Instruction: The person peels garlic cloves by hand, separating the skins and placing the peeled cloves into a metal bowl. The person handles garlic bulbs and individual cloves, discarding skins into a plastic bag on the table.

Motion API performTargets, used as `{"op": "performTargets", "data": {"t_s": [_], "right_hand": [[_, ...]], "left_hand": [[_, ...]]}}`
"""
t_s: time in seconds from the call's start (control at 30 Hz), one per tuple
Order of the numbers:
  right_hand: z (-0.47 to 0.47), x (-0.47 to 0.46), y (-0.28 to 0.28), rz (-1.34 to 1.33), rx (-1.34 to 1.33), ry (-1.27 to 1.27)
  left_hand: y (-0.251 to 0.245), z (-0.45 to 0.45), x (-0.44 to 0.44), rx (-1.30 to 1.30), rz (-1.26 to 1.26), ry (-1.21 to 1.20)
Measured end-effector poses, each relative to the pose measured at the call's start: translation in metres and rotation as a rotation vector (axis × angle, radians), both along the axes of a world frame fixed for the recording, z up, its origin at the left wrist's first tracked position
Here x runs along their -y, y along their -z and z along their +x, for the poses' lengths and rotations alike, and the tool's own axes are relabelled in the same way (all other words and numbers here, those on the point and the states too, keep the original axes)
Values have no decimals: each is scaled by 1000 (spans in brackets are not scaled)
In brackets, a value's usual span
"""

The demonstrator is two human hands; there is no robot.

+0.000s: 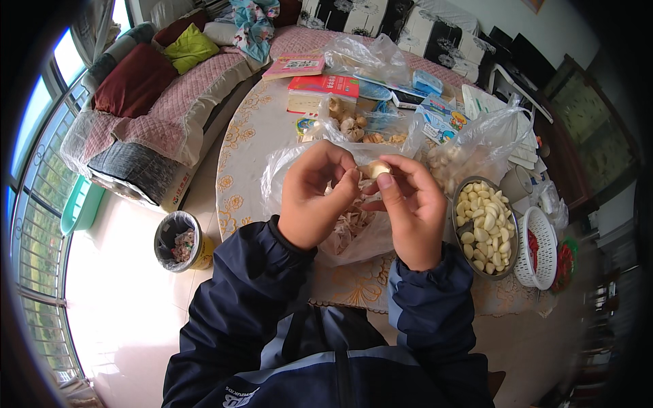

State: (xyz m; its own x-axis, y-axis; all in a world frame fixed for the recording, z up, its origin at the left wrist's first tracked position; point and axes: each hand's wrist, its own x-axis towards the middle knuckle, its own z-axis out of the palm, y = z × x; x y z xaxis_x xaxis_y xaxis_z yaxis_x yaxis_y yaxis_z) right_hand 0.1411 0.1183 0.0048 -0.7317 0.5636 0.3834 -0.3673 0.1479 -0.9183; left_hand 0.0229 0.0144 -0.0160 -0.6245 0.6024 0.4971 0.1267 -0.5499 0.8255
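Between my two hands is a garlic clove [377,169] with some skin on it. The thumb and fingertips of my right hand [416,211] grip the clove. My left hand [319,194] pinches the skin at its left end. Below them, an open clear plastic bag [365,250] holds a heap of papery garlic skins [349,229]. A metal bowl [455,224] full of peeled cloves [487,224] stands to the right of my right hand. Whole garlic bulbs [352,127] lie in another plastic bag beyond my hands.
Books [324,89], a blue box [427,81] and a plastic bag of garlic [449,158] crowd the table's far side. A white basket [548,245] with red contents stands right of the bowl. A lined bin [201,250] is on the floor at left, near the sofa [204,97].
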Motion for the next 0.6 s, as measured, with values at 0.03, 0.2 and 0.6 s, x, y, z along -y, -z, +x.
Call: {"op": "performTargets", "data": {"t_s": [0.03,0.2,0.6], "right_hand": [[0,0,0,-2,-8,4],[1,0,-1,-23,-20,-1],[3,1,-3,-53,-88,40]], "left_hand": [[0,0,0,7,3,4],[-1,1,0,53,33,22],[-2,1,1,135,52,46]]}}
